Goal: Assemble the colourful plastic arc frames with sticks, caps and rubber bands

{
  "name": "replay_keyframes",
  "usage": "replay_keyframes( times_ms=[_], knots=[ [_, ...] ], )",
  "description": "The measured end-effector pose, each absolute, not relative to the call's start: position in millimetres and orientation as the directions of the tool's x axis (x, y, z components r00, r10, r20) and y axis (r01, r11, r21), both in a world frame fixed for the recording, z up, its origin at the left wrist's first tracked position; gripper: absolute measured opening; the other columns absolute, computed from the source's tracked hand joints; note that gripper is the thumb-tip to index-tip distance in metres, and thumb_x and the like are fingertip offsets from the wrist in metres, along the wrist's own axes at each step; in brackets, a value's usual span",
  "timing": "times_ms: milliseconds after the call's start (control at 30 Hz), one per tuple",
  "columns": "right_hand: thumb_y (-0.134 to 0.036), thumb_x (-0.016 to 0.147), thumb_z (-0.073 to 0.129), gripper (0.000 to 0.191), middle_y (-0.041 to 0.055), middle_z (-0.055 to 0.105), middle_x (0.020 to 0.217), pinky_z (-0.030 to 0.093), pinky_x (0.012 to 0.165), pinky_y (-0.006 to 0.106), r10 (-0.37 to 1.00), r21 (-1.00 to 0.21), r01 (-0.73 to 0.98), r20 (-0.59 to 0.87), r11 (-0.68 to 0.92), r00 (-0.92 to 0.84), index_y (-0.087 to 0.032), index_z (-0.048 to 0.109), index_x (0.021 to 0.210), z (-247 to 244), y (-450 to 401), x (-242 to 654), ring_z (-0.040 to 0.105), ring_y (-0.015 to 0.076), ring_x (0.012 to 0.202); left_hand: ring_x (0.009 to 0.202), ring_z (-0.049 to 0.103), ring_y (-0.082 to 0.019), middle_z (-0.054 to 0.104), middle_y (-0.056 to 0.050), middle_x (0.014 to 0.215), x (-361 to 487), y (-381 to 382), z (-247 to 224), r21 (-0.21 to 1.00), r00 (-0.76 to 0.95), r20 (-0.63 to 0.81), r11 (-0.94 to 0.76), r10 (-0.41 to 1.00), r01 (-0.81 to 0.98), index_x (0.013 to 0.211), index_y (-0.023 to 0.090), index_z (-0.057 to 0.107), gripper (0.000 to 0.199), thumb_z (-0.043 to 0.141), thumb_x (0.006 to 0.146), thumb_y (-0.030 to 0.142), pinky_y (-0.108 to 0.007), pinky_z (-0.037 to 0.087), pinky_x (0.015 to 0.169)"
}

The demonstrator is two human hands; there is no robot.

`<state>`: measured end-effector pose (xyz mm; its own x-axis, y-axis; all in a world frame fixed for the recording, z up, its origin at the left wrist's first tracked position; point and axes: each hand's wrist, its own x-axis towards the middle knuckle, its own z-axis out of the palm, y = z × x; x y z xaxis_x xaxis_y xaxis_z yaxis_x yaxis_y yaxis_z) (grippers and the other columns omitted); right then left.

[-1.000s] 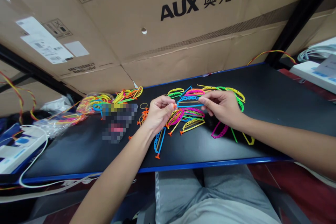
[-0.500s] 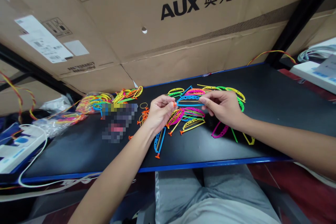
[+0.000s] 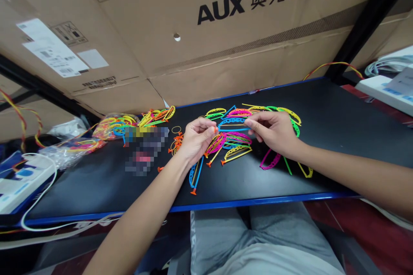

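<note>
Between my hands, just above the dark tabletop, a small blue toy bow (image 3: 232,120) is held lengthwise with a blue toy arrow (image 3: 232,129) along its lower side. My left hand (image 3: 200,136) pinches the arrow's orange suction-cup tip (image 3: 215,129) at the left end. The fingers of my right hand (image 3: 274,131) close on the right end of the bow and arrow, partly hiding it. Right below lie pink bows (image 3: 215,144) and a yellow bow (image 3: 237,151) with its orange-tipped arrow. A blue bow and arrow (image 3: 196,175) rest nearer the front edge.
Orange suction cups (image 3: 177,142) and a rubber band (image 3: 176,129) lie left of my left hand. Farther left are plastic bags of colourful parts (image 3: 116,124) and a pixelated object (image 3: 145,152). A large cardboard box (image 3: 226,47) stands along the back. A white power strip (image 3: 27,180) sits at left.
My left hand has shifted very slightly to the right with the arrow tip. My right hand keeps its hold in nearly the same place.
</note>
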<state>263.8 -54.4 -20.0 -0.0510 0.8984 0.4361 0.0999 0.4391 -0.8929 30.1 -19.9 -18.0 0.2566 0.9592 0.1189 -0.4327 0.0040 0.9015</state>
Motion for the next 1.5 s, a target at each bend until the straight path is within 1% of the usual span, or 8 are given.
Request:
replay_keyframes(
  times_ms=[267, 467, 600, 800, 967, 1133, 1300, 1500],
  knots=[
    [-0.06, 0.087, 0.08, 0.044, 0.0002, 0.064, 0.057, 0.034, 0.04, 0.024, 0.92, -0.915, 0.093, 0.391, 0.392, -0.03, -0.019, 0.074, 0.073, -9.4, -52.0, 265.5, 0.047, 0.0077, 0.04, 0.066, 0.069, -0.009, 0.076, 0.0, 0.072, 23.9, -13.7, -5.6, 0.946, 0.146, 0.252, -0.212, 0.957, -0.244, 0.076, 0.021, 0.081, 0.035, 0.105, 0.058, 0.038, -0.02, 0.057, 0.069],
    [-0.066, 0.092, 0.069, 0.051, 0.0015, 0.063, 0.058, 0.033, 0.046, 0.028, 0.954, -0.875, 0.381, 0.28, 0.299, -0.108, -0.02, 0.07, 0.069, -12.9, -34.6, 283.9, 0.045, 0.0109, 0.045, 0.07, 0.067, -0.013, 0.078, -0.003, 0.078, -4.6, 3.3, 1.6, 0.9, 0.001, 0.431, -0.43, 0.902, 0.066, 0.084, 0.021, 0.082, 0.021, 0.094, 0.07, 0.032, -0.027, 0.056, 0.071],
    [-0.05, 0.1, 0.059, 0.044, 0.0037, 0.066, 0.061, 0.034, 0.055, 0.032, 0.938, -0.584, 0.738, 0.278, 0.337, -0.209, -0.02, 0.07, 0.07, -15.6, -27.4, 292.0, 0.055, 0.0171, 0.054, 0.079, 0.07, -0.018, 0.08, -0.005, 0.087, -27.1, 12.6, 2.4, 0.841, 0.056, 0.429, -0.421, 0.902, 0.339, 0.091, 0.021, 0.082, 0.012, 0.083, 0.08, 0.026, -0.034, 0.058, 0.08],
    [-0.035, 0.104, 0.052, 0.033, 0.0108, 0.078, 0.089, 0.037, 0.06, 0.034, 0.898, -0.166, 0.933, 0.369, 0.319, -0.241, -0.021, 0.08, 0.093, -11.5, -26.1, 298.6, 0.067, 0.0273, 0.084, 0.115, 0.068, -0.029, 0.078, -0.008, 0.111, -47.1, 20.1, -9.6, 0.47, 0.243, 0.384, -0.415, 0.891, 0.779, 0.096, 0.023, 0.081, 0.022, 0.062, 0.094, 0.015, -0.054, 0.046, 0.113],
    [-0.036, 0.105, 0.055, 0.037, 0.0189, 0.074, 0.115, 0.053, 0.094, 0.049, 0.724, -0.079, 0.824, 0.531, 0.561, -0.441, -0.014, 0.077, 0.125, -22.6, -11.8, 309.7, 0.06, 0.0353, 0.108, 0.112, 0.068, -0.031, 0.078, -0.009, 0.111, -58.3, 18.2, -8.8, 0.576, 0.268, 0.24, -0.359, 0.933, 0.734, 0.097, 0.026, 0.083, 0.02, 0.067, 0.089, 0.018, -0.052, 0.047, 0.11],
    [-0.037, 0.105, 0.055, 0.041, 0.0205, 0.069, 0.136, 0.053, 0.099, 0.055, 0.748, -0.056, 0.81, 0.425, 0.584, -0.51, -0.015, 0.071, 0.136, -39.6, -3.4, 315.3, 0.057, 0.0394, 0.128, 0.097, 0.07, -0.026, 0.081, -0.007, 0.104, -76.8, 14.8, 5.1, 0.729, 0.364, 0.213, -0.395, 0.907, 0.558, 0.095, 0.028, 0.086, 0.02, 0.078, 0.077, 0.023, -0.036, 0.055, 0.087],
    [-0.032, 0.103, 0.058, 0.031, 0.0187, 0.073, 0.125, 0.053, 0.095, 0.052, 0.77, -0.052, 0.809, 0.349, 0.585, -0.535, -0.015, 0.073, 0.124, -41.5, -2.5, 318.8, 0.061, 0.0373, 0.119, 0.076, 0.068, -0.024, 0.079, -0.006, 0.081, -76.3, 15.4, 3.6, 0.688, 0.371, 0.14, -0.36, 0.918, 0.631, 0.08, 0.026, 0.085, 0.014, 0.085, 0.07, 0.017, -0.029, 0.049, 0.069],
    [-0.029, 0.097, 0.067, 0.011, 0.0124, 0.076, 0.104, 0.052, 0.087, 0.046, 0.781, -0.116, 0.813, 0.385, 0.57, -0.492, -0.021, 0.075, 0.094, -39.4, 2.2, 321.7, 0.064, 0.0337, 0.108, 0.067, 0.066, -0.023, 0.077, -0.005, 0.075, -70.3, 17.3, -2.9, 0.611, 0.354, 0.141, -0.363, 0.924, 0.703, 0.076, 0.026, 0.084, 0.005, 0.086, 0.074, 0.022, -0.03, 0.045, 0.065]
  ],
)
